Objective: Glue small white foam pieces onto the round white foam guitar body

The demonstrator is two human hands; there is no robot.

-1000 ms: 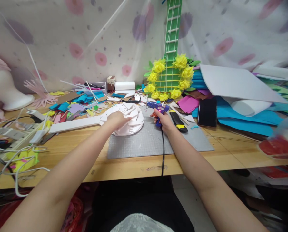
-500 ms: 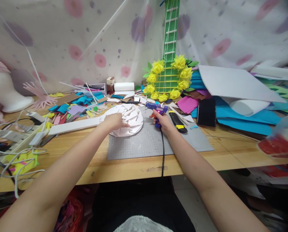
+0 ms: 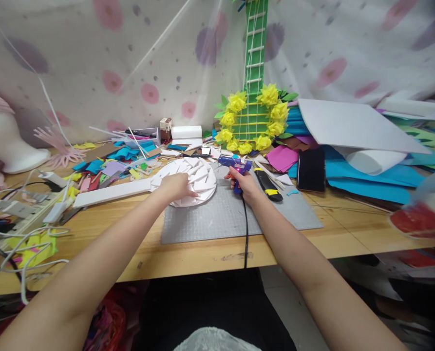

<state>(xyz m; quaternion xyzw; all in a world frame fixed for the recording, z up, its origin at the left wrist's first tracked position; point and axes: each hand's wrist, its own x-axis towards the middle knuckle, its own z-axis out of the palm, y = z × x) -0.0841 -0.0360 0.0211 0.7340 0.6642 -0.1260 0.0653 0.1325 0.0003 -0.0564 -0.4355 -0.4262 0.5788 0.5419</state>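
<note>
Wooden workbench [image 3: 210, 257], spotted curtain [image 3: 78, 39], grey cutting mat [image 3: 217, 229]. Your right hand [image 3: 248, 188]: fingers wrapped round blue glue gun [image 3: 229, 161]. Your left hand [image 3: 175, 187]: touching white banjo-shaped piece [image 3: 206, 179]; finger spread hidden.

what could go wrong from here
The glue gun in the right hand points toward the left hand on the white banjo-shaped piece; if hot, it might burn fingers. Its black cord runs over the table's edge and could snag. The utility knife beside it might get knocked.
</note>
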